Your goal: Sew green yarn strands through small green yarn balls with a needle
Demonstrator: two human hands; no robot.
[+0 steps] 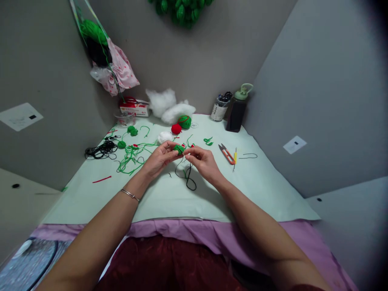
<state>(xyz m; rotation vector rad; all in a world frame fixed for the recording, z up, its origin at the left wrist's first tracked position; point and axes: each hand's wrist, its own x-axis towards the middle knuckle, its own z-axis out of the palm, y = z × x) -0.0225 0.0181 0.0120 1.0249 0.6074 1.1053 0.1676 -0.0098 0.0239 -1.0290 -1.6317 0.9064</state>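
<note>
My left hand [163, 157] grips a small green crocheted piece [179, 149] between thumb and fingers, above the middle of the table. A dark line crosses the piece. Close at its right edge, my right hand [203, 161] is closed in a pinch; whatever sits between those fingertips is too small to make out. From between the hands, black yarn [188, 182] hangs down in loops toward the tabletop. Small red-and-white bits [184, 145] show just behind the fingers. A white yarn ball [164, 137] lies beyond my left hand.
Orange-handled thread snips [226, 154] and a yellow-handled hook [235, 156] lie to the right. Green yarn strands [129, 163] and tangled black cord [101, 149] spread leftward. Behind are a red ball [176, 129], white stuffing [162, 103], a pen cup [218, 110] and a bottle [237, 113].
</note>
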